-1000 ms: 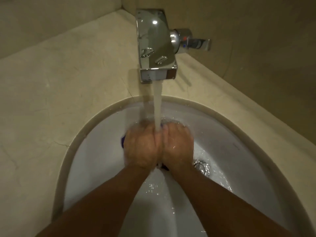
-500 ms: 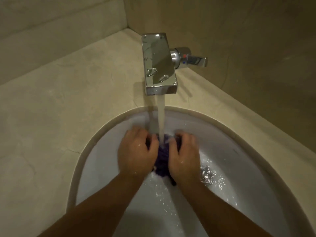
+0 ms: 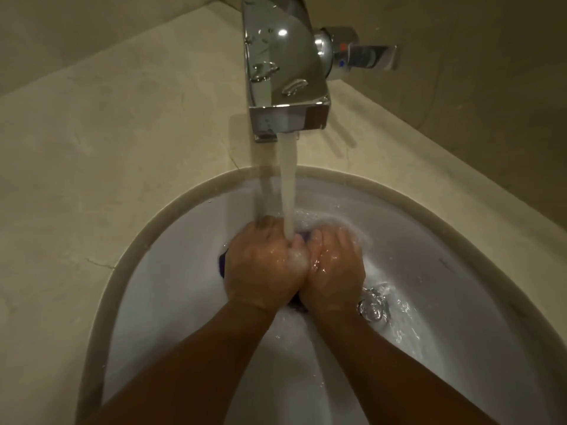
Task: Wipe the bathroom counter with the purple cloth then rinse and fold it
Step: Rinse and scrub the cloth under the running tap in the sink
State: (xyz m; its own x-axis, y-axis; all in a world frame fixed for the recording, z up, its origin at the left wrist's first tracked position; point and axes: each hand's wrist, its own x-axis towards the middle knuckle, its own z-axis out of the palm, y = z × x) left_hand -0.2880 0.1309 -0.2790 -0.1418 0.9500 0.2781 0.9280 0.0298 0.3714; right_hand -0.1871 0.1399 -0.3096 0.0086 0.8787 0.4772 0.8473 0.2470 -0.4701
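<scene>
Both hands sit side by side in the sink [image 3: 171, 317], knuckles up and pressed against each other, fingers curled down around the cloth [image 3: 222, 265]. The left hand [image 3: 264, 265] and the right hand [image 3: 336, 271] both clench it, so it is almost wholly hidden under them. Only slivers of purple show: an edge sticking out at the outer side of the left hand, a bit between the two sets of fingertips, and a dark scrap at the gap between the wrists. The water [image 3: 288, 185] falls from the tap [image 3: 285, 72] just ahead of the hands and lands on the seam where they meet, foaming white over the left thumb side and wetting both backs. Water spreads and ripples around the right hand. The drain [image 3: 372, 308] lies just beside the right wrist, on its outer side. The lever [image 3: 369, 56] juts out ahead and to the right. The counter [image 3: 107, 148] runs off to the left of the left hand, beyond the sink's rim.
</scene>
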